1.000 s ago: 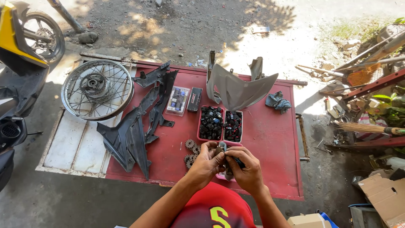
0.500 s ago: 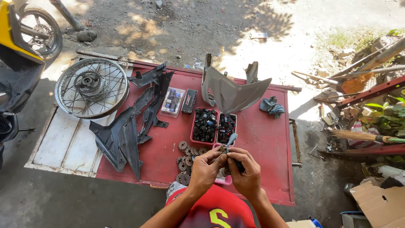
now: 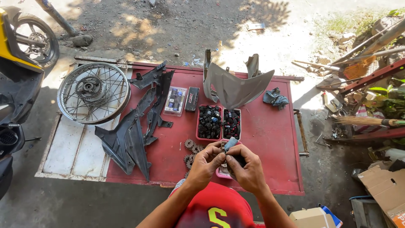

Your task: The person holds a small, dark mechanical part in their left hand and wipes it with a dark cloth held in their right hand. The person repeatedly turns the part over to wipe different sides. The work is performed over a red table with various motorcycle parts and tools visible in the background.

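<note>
Hands: left hand [image 3: 207, 161] & right hand [image 3: 244, 167], grip closed on small grey-blue part [image 3: 230, 144] over red metal board [image 3: 270, 139].

Both forearms rise from the bottom edge, the left from about 7 o'clock and the right from about 5 o'clock, converging near the lower centre. The left hand [image 3: 206, 162] and right hand [image 3: 247, 169] meet, knuckles toward the camera, fingers curled inward and fingertips pinched together at about 12 o'clock from the wrists. Both wrists are bent slightly inward.
</note>
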